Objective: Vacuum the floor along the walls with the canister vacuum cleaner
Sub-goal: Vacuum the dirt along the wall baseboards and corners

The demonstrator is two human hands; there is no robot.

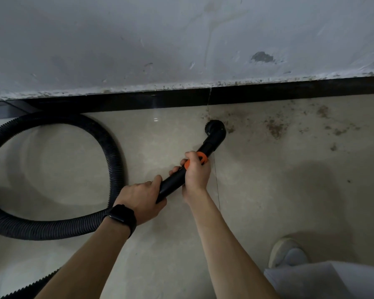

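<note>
A black vacuum wand (173, 182) with an orange collar (201, 159) slants up to the right and ends in a round brush nozzle (215, 128). The nozzle rests on the beige tiled floor (268, 190) just below the black baseboard (268, 91). My left hand (141, 198), with a black watch on its wrist, grips the wand's lower end. My right hand (197, 171) grips it at the orange collar. The ribbed black hose (115, 160) loops across the floor to the left. Brown dirt (274, 128) is scattered to the right of the nozzle. The canister is out of sight.
A scuffed grey wall (181, 39) rises above the baseboard. My light shoe (287, 253) and trouser leg (324, 281) are at the bottom right. A tile joint (216, 182) runs down the floor beside my right hand.
</note>
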